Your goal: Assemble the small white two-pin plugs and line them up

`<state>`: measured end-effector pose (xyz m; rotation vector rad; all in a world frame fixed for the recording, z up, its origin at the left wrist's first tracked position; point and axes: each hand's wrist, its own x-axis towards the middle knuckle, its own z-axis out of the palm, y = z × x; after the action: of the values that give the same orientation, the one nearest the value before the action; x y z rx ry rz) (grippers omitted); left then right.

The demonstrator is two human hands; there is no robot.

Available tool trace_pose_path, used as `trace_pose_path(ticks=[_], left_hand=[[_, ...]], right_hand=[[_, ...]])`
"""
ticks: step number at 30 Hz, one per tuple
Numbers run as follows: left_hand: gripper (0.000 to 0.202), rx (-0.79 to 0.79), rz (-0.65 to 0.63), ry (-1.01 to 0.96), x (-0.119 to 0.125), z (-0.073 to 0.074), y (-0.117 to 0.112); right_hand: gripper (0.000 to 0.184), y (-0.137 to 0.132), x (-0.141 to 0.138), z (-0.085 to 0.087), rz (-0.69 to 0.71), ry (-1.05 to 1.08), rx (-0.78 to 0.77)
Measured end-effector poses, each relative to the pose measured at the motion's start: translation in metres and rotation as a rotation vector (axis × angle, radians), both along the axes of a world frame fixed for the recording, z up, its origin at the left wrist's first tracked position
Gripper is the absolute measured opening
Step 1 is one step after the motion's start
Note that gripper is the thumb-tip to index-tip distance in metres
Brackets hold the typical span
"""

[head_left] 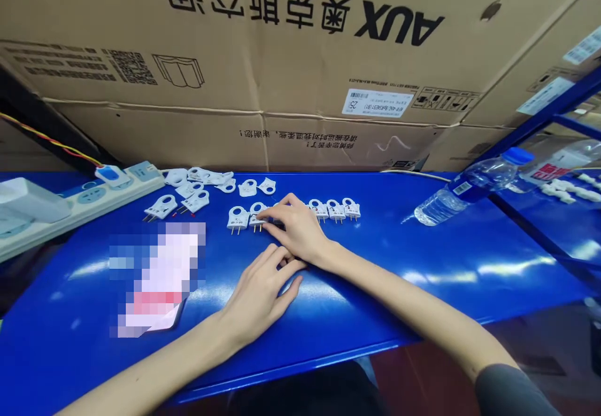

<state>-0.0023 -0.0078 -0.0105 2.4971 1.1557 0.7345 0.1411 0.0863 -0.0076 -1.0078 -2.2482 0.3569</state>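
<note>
A row of small white plug parts with metal prongs (335, 210) lies across the middle of the blue table (422, 259). My right hand (298, 231) rests over that row, its fingertips pinching one white plug (257, 215) near the row's left end. Another plug (237, 219) lies just left of it. My left hand (260, 294) lies flat on the table in front of the right hand, fingers stretched and holding nothing. A loose heap of white plug parts (197, 187) sits at the back left.
A white power strip (89, 200) with a blue plug in it runs along the left edge. A clear water bottle (469, 189) lies on its side at the right. Large cardboard boxes (300, 59) wall off the back. A blurred paper (157, 278) lies front left.
</note>
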Motion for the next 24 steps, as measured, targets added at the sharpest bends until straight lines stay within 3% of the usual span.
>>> trace_pose_path(ticks=[7, 14, 19, 24], left_hand=[[0.016, -0.038, 0.004, -0.009, -0.002, -0.001, -0.001], [0.01, -0.044, -0.059, -0.027, -0.001, -0.001, -0.003], [0.012, 0.094, -0.167, -0.18, 0.0, 0.004, -0.004], [0.021, 0.227, -0.155, -0.355, 0.001, 0.011, -0.006]], right_hand=[[0.016, 0.003, -0.002, -0.007, -0.005, -0.087, -0.023], [0.017, 0.004, -0.002, -0.002, 0.042, -0.121, 0.034], [0.02, 0.004, -0.009, 0.006, 0.071, -0.156, 0.051], [0.03, 0.007, -0.026, 0.005, 0.082, -0.243, 0.102]])
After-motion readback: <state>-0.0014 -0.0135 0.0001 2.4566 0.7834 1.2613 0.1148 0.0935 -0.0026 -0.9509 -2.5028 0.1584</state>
